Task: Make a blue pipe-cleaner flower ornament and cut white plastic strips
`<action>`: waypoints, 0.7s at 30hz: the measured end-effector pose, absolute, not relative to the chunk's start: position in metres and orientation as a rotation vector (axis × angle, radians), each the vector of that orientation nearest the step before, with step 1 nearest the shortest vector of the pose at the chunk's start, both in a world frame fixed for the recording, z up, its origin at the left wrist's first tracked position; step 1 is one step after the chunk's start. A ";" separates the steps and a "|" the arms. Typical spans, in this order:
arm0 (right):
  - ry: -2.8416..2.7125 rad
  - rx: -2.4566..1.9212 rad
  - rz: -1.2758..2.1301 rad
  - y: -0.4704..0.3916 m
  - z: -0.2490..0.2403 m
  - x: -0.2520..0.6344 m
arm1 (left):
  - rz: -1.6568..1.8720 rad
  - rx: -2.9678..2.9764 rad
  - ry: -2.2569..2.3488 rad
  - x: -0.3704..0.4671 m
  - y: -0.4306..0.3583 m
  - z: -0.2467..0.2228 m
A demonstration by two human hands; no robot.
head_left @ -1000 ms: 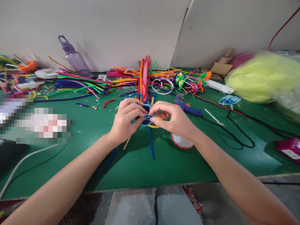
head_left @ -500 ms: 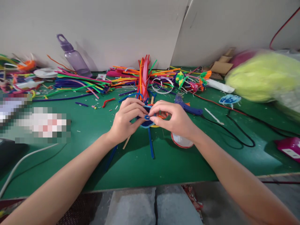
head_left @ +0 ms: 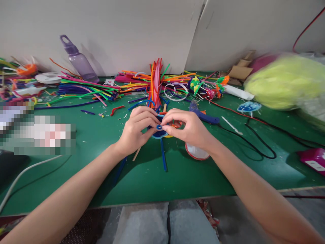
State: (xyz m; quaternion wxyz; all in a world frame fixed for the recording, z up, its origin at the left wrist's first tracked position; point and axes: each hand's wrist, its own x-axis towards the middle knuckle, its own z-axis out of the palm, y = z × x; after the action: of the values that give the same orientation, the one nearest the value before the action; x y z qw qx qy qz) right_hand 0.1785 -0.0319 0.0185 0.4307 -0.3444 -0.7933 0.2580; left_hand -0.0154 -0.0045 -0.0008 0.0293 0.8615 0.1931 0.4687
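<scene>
Between the fingertips of both hands is a small blue pipe-cleaner coil (head_left: 159, 127). My left hand (head_left: 137, 130) pinches it from the left, thumb and fingers together. From the right, my right hand (head_left: 186, 127) pinches it with thumb and index finger. Just behind and under the fingers shows a dark blue piece with a light blue edge (head_left: 160, 135), partly hidden by the hands. A blue pipe cleaner (head_left: 163, 156) lies on the table in front of it. Another blue strip (head_left: 120, 171) lies by my left forearm.
Bundled pipe cleaners (head_left: 156, 84) lie at the back, near a purple bottle (head_left: 82, 64). On the right are a blue glue gun (head_left: 205, 117) with its black cable, a blue-and-white cloud-like piece (head_left: 248, 107), a magenta power socket (head_left: 313, 159) and yellow-green bagged material (head_left: 279, 83).
The hands keep nearly the same pose around the small coil. The view has shifted very slightly; nothing else has visibly moved.
</scene>
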 end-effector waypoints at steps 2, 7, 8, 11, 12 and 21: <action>-1.984 -0.877 0.661 -0.032 0.019 0.179 | 1.436 2.660 0.585 -0.015 -0.005 0.000; -2.002 -0.916 0.679 -0.033 0.020 0.180 | 1.376 2.681 0.584 -0.016 -0.005 0.001; -2.006 -0.917 0.681 -0.033 0.020 0.180 | 1.366 2.687 0.587 -0.016 -0.005 0.001; -2.012 -0.928 0.690 -0.033 0.020 0.180 | 1.338 2.706 0.595 -0.017 -0.004 0.000; -2.013 -0.933 0.693 -0.033 0.020 0.181 | 1.331 2.711 0.596 -0.017 -0.004 0.000; -2.026 -0.962 0.719 -0.031 0.019 0.181 | 1.321 2.739 0.564 -0.017 -0.004 -0.002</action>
State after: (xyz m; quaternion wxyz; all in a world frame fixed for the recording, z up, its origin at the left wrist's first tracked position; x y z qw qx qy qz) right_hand 0.1812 -0.0312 0.0189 0.3833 -0.3773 -0.7945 0.2821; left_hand -0.0165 -0.0040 -0.0019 0.0242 0.8854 0.1824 0.4269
